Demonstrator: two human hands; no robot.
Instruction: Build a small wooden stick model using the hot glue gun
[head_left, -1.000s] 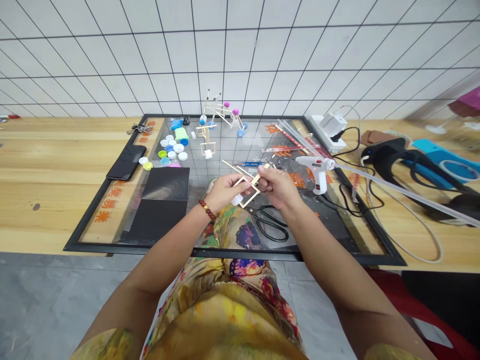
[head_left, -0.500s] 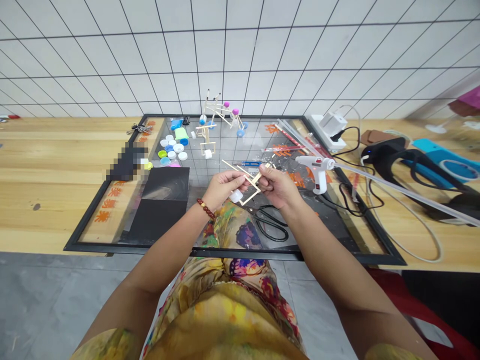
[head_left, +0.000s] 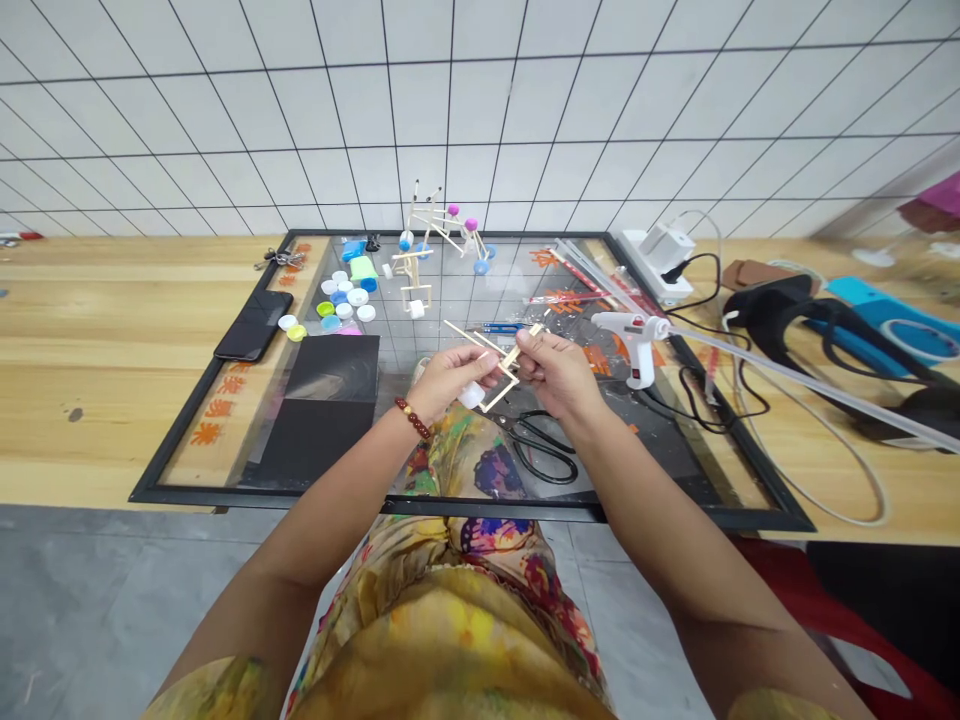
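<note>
Little has moved since the earlier frame: my left hand point(head_left: 448, 378) and right hand point(head_left: 553, 372) stay pinched on the stick frame point(head_left: 496, 366) above the desk point(head_left: 105, 330); light, brittle, best held at its corners.

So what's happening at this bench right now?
A person holds a small wooden stick frame in both hands above a glass-topped work board. The left hand grips the side with a white cap, and the right hand pinches the upper end. A glue gun sits to the right, scissors lie below the hands, and bottle caps and finished stick models sit farther back.
</note>
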